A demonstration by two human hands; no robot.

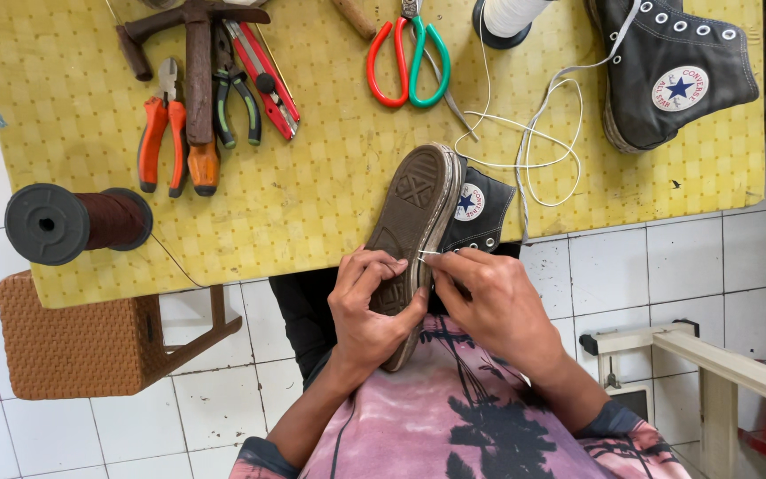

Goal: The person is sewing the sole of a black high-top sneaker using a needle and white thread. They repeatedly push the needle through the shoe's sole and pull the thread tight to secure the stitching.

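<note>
While held sole-up on the lap against the edge of the yellow table [312,204], black high-top sneaker [427,239] under hand stitching along the sole edge. Left hand [367,310] wrapped around the worn rubber sole, fingers closed firmly on it, thumb at the rim. Right hand [489,302] pinched shut on a thin needle [427,255] at the seam, white thread [525,160] trailing back toward the white spool [511,16]. Judged advisable: keep shoe braced tight, drive needle square to the seam, draw thread evenly, keep slack clear of the loops on the table. Matching sneaker [676,71], scissors [408,58], orange pliers [163,133] and brown thread spool [77,222] lying well apart, untouched.
</note>
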